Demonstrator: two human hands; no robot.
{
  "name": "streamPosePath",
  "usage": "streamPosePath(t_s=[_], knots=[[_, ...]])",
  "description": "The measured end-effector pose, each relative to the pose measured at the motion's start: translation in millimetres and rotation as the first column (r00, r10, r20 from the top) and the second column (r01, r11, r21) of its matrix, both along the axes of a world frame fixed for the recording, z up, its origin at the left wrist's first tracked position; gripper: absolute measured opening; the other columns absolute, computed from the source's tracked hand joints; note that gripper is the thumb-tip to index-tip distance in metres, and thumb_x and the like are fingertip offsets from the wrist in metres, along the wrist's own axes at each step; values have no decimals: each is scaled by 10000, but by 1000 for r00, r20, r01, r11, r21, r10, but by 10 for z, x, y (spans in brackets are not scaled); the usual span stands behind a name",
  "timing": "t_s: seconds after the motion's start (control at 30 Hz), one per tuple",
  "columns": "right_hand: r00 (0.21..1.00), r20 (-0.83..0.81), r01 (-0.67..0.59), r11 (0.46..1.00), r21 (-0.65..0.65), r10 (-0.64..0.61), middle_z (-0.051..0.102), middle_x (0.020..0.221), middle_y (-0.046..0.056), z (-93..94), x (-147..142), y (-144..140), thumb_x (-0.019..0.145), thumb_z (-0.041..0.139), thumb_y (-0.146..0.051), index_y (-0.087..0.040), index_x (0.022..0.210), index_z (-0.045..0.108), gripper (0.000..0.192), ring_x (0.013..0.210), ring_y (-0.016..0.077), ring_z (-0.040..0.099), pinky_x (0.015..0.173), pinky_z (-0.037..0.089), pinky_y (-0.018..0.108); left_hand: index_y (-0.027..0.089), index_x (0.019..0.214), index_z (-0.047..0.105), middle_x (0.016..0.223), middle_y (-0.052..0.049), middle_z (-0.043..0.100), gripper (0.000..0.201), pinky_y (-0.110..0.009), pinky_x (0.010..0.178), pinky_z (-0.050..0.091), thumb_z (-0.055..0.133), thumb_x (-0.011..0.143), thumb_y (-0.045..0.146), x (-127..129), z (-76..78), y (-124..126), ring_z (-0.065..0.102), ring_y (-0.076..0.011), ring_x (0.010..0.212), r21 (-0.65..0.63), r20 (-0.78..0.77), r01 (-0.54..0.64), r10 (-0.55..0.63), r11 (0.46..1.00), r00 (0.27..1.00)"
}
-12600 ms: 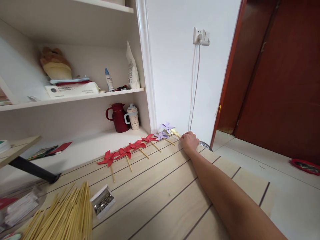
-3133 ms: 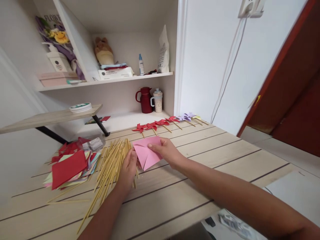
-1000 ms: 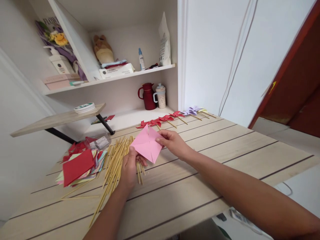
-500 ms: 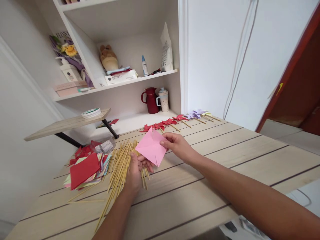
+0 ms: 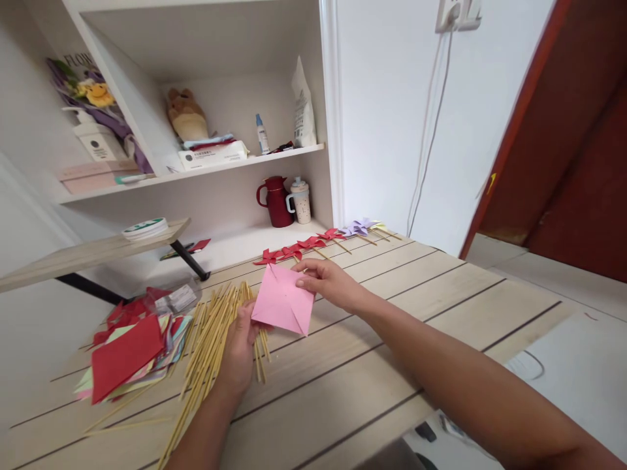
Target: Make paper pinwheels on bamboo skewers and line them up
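The right hand (image 5: pixel 326 284) pinches the upper right edge of a pink paper square (image 5: pixel 283 308) between thumb and fingers, holding it tilted just above the wooden table (image 5: pixel 392 307). The sheet shows diagonal creases or cuts running toward its middle; which of the two cannot be made out. The left hand (image 5: pixel 238 349) lies lower, its fingers curled at the sheet's lower left edge, but the paper covers the fingertips, so whether they grip the sheet or the sticks beneath cannot be told. That hand rests over a loose pile of bamboo sticks (image 5: pixel 208 343), partly hidden under the wrist and the paper.

Left of the sticks is a heap of coloured paper squares (image 5: pixel 127 352) with a red sheet on top, and behind it a clear plastic bag (image 5: pixel 179 299) whose contents are blurred. Along the far edge of the table runs a row of finished pinwheels (image 5: pixel 313 243), red ones then purple, with a pale one at the far end too small to read clearly. On the shelf behind stand a dark red jug (image 5: pixel 275 201) and a speckled cup (image 5: pixel 300 200). Both forearms are cut off by the bottom edge of the frame
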State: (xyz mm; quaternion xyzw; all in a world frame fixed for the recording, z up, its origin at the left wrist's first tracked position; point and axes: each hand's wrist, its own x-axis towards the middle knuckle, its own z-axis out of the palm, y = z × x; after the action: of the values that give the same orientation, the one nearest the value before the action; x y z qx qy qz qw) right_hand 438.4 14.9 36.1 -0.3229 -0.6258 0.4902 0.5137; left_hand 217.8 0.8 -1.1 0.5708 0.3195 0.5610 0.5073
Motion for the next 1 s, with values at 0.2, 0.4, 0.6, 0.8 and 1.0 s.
streamPosePath(t_s=[0.2,0.4,0.6,0.8,1.0], knots=[[987,153,-50,998,41,43,485,550,-80,20,50,-17,812,715,-315,-192,1027,667,253,525,107,459,539,374,227,160,1150,712,1048,-100,743,442,-334,839,502,665,868,497,-25,-43,-23,660,-241,955,-112,-58,123,-130,986,990],[954,286,-110,993,48,92,564,604,-53,12,21,-75,843,678,-307,-200,1043,683,226,545,119,508,545,393,235,119,1019,739,878,-96,751,448,-288,674,498,769,772,492,-3,-33,-92,669,-211,761,-238,-131,152,-187,959,974],[948,317,-25,992,124,-16,572,696,-32,-30,-20,-74,848,673,-270,-222,1098,683,255,644,132,526,614,427,257,111,962,753,816,-92,756,433,-276,648,510,810,729,471,52,-18,-77,662,-179,675,-281,-69,87,-111,956,991],[956,192,172,955,242,-221,578,1121,48,-63,-80,-83,801,727,-238,-299,1324,557,553,837,158,607,782,538,355,109,1023,745,934,-115,778,506,-335,777,553,857,668,451,18,20,21,720,-230,810,-249,81,-94,117,964,990],[847,220,231,707,668,-484,536,1193,88,10,-161,-233,845,733,-230,-279,1023,719,184,1191,275,520,1041,431,501,100,1035,743,960,-130,780,485,-349,788,562,845,693,429,3,18,14,727,-243,841,-258,96,-68,96,964,991]])
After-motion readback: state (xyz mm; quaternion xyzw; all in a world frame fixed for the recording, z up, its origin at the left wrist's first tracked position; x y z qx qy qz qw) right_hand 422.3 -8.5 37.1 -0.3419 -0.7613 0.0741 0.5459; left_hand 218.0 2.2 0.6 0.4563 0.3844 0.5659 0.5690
